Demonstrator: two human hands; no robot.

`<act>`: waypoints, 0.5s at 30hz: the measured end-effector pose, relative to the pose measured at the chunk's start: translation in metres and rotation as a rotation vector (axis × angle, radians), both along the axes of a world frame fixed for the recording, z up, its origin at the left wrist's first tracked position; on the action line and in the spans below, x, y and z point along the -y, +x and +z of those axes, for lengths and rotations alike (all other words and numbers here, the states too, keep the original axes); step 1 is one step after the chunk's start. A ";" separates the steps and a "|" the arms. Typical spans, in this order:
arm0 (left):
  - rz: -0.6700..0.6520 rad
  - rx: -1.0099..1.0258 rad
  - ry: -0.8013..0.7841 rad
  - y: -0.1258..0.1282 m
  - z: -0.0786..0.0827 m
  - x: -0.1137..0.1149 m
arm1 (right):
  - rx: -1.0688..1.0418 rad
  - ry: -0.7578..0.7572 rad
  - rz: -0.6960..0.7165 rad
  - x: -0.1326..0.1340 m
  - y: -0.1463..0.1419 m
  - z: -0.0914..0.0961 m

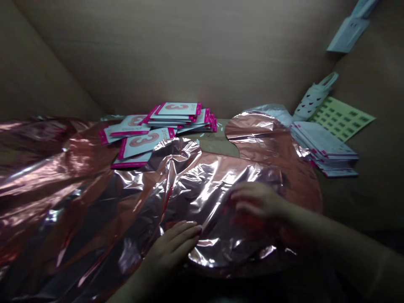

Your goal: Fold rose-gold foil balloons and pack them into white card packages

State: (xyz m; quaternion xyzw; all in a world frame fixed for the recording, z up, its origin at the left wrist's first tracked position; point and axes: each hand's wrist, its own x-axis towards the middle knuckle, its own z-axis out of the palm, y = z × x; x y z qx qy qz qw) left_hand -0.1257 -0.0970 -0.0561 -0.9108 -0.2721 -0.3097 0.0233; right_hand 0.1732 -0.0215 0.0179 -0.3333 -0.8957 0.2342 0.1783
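Note:
A flat, shiny rose-gold foil balloon [189,181] is spread before me, its rounded lobes reaching toward the back right. My left hand [176,244] lies on the foil near its front edge, fingers stretched out together and palm down. Further right, my right hand [255,200] is over the foil, smeared by motion, so its fingers do not show clearly. More crumpled foil of the same colour [41,181] covers the left side.
Behind the foil lie stacked white-and-pink packets [178,109] printed with a "3". At the right are another pile of packets [328,143], a yellow label sheet [342,118] and a white pouch with dark hearts [312,101]. Cardboard-coloured walls [189,50] enclose the back and sides.

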 end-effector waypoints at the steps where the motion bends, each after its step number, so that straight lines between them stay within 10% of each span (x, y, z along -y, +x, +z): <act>1: 0.007 0.016 0.004 0.001 0.001 0.000 | 0.052 -0.159 -0.221 -0.028 0.009 0.009; 7: 0.019 0.093 0.065 0.008 0.012 0.000 | 0.304 -0.649 -0.414 -0.148 0.038 0.031; 15: 0.011 -0.274 -0.128 0.014 0.031 -0.017 | 0.197 -0.808 -0.451 -0.135 0.066 0.010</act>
